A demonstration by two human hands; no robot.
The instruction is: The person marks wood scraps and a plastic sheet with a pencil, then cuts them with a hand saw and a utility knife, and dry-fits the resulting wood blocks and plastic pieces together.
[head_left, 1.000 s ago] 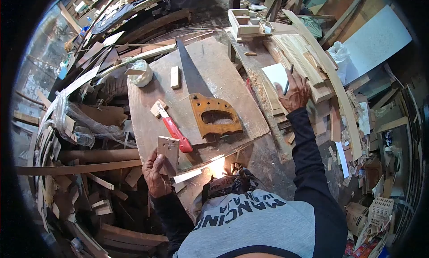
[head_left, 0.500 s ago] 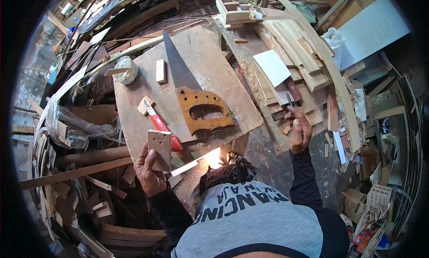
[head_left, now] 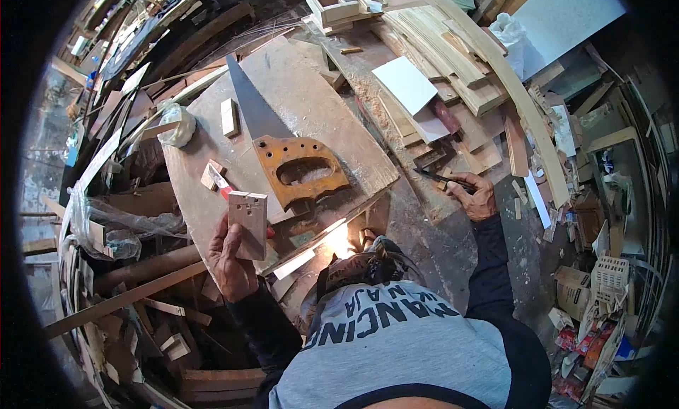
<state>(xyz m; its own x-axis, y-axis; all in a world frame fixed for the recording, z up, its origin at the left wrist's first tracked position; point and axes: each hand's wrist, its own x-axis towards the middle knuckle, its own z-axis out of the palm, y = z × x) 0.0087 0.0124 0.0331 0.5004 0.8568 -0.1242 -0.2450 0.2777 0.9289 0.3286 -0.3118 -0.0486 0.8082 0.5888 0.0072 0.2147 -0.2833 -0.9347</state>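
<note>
My left hand [head_left: 232, 267] grips a small wooden block [head_left: 247, 225] with a few dark holes near its top edge, held upright over the near edge of the board [head_left: 325, 105]. A red-handled knife [head_left: 224, 185] lies partly hidden behind the block, its blade by a small wood piece [head_left: 210, 174]. The handsaw [head_left: 300, 170] with an orange wooden handle rests on the board. In my right hand [head_left: 475, 195] is a thin dark tool [head_left: 433, 175], pointing left, its exact kind unclear. A small light block [head_left: 230, 117] lies left of the saw blade.
A white panel piece [head_left: 405, 85] and stacked planks [head_left: 442, 48] lie at the upper right, beside a long curved strip [head_left: 527, 115]. A wooden tray [head_left: 336, 9] stands at the top. Wood scraps crowd both sides. A bright light glows near my lap.
My right hand has moved down and slightly right, carrying the dark tool away from the white panel. The block in my left hand is slightly turned. The whole view has shifted, moving the board left.
</note>
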